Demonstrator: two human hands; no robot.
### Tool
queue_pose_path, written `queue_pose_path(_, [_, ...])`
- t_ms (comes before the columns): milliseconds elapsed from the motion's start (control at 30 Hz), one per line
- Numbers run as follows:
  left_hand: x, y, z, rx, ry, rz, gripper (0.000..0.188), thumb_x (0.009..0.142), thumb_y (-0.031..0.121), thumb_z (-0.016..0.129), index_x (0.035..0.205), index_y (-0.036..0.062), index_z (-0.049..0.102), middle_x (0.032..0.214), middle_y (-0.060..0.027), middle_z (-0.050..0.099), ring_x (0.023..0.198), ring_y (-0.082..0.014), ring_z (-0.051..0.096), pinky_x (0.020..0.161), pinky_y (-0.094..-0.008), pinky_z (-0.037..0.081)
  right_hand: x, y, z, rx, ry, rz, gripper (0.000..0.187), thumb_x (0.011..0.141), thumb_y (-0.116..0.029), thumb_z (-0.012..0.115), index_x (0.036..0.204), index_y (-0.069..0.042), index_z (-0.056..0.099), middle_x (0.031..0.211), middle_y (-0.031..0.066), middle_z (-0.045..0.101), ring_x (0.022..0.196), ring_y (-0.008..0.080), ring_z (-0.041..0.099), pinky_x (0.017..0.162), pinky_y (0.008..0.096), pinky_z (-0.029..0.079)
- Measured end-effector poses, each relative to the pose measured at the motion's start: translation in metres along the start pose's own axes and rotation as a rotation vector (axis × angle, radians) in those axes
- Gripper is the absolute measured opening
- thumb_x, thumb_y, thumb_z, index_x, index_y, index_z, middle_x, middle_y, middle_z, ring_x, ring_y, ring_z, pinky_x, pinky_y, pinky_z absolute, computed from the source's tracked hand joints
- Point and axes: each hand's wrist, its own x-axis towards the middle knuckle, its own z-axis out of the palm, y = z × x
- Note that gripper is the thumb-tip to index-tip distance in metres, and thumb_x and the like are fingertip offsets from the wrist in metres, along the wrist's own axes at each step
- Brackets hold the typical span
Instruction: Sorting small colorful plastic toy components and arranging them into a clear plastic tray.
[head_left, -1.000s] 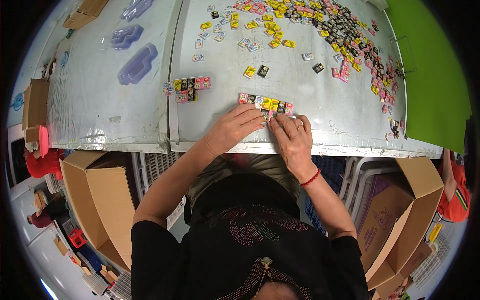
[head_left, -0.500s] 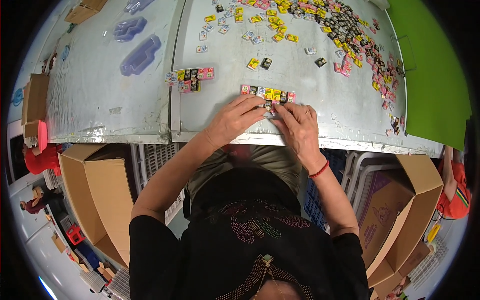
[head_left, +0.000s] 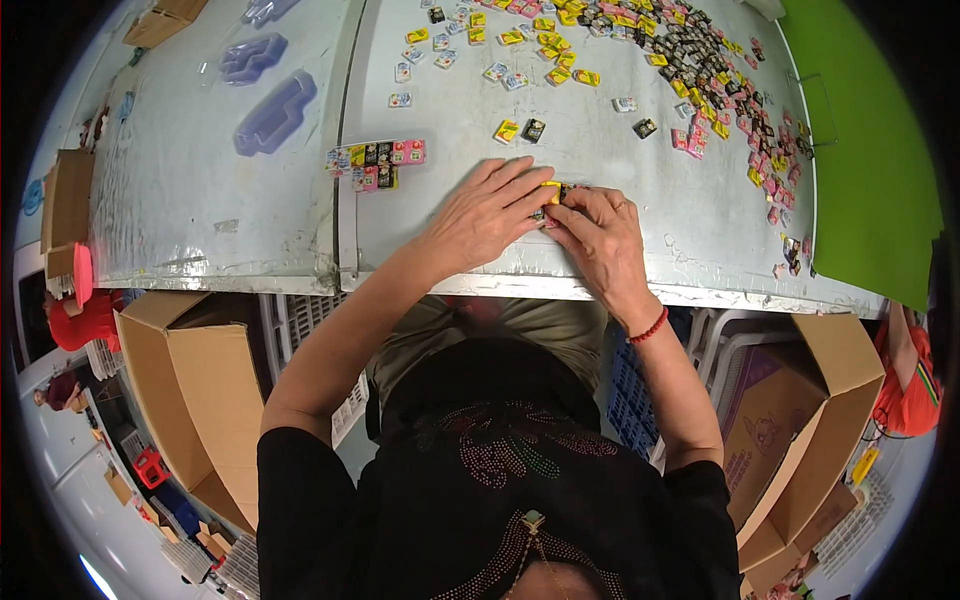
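Note:
Under both hands, near the table's front edge, lies a tight block of small wrapped packets (head_left: 552,192), with only some yellow and dark ones showing. My left hand (head_left: 483,213) stretches flat over the block's left part, fingers extended, its thumb hidden. At the right end, my right hand (head_left: 608,238) closes thumb and fingers on the packets; how many it grips is hidden. To the left, a second block of packets (head_left: 378,155) in yellow, black, pink and white rests in a clear tray, with a shorter row below the longer one.
Loose packets (head_left: 690,60) are heaped at the back right. One yellow packet (head_left: 506,131) and one black packet (head_left: 534,130) lie beyond my hands. Bluish clear plastic trays (head_left: 275,112) sit at left. A green panel (head_left: 850,150) borders the right; open cartons (head_left: 210,390) stand below the table.
My left hand has moved from the block's near edge to lie flat over its left part, hiding most of it. My right hand has shifted slightly and still grips the right end.

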Motion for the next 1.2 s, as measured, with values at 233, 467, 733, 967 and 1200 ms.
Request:
queue_pose_path(233, [-0.005,0.006,0.003,0.005,-0.015,-0.008,0.045,0.077,0.013,0.07,0.118,0.0003,0.057,0.132,-0.0117,0.051,0.124,-0.0288,0.045,0.098,-0.0408,0.038,-0.011,-0.002,0.008,0.015,0.071,-0.033,0.019,0.072,-0.01,0.076,0.09,-0.009,0.07,0.092,0.0022,0.064,0.092,0.0235,0.058,0.084,0.036,0.042])
queue_pose_path(467, [0.001,0.004,-0.001,0.035,-0.03,-0.002,0.045,0.078,0.013,0.07,0.119,0.0001,0.058,0.133,-0.0118,0.051,0.123,-0.0285,0.045,0.099,-0.0402,0.038,-0.008,-0.001,0.007,0.008,0.102,-0.043,0.016,0.072,-0.01,0.075,0.087,-0.009,0.069,0.09,0.0006,0.063,0.088,0.0219,0.057,0.085,0.0379,0.042])
queue_pose_path(733, [0.004,-0.009,-0.001,0.032,0.022,-0.002,0.041,0.079,0.014,0.067,0.117,0.0009,0.059,0.131,-0.0125,0.052,0.123,-0.0303,0.046,0.099,-0.0433,0.038,0.008,0.005,0.005,0.005,0.07,-0.061,0.016,0.072,-0.011,0.075,0.086,-0.01,0.069,0.089,0.0019,0.063,0.089,0.0217,0.058,0.084,0.0385,0.042])
queue_pose_path(967, [-0.001,-0.009,0.032,-0.354,0.182,-0.037,0.022,0.088,0.023,0.056,0.103,0.0062,0.059,0.111,-0.0133,0.057,0.107,-0.0325,0.052,0.091,-0.0442,0.041,-0.018,0.015,0.012,-0.174,0.057,-0.166,0.02,0.075,-0.012,0.073,0.095,-0.012,0.068,0.097,0.0043,0.065,0.1,0.0256,0.058,0.096,0.0456,0.037])
queue_pose_path(1200, [-0.009,-0.004,0.028,-0.012,0.309,0.168,0.028,0.082,0.025,0.064,0.104,0.0077,0.057,0.11,-0.0085,0.054,0.105,-0.0277,0.049,0.09,-0.0414,0.038,-0.017,0.011,0.011,-0.13,0.047,-0.264,0.01,0.081,-0.004,0.066,0.091,-0.003,0.063,0.093,0.0091,0.06,0.092,0.0285,0.056,0.091,0.0442,0.039])
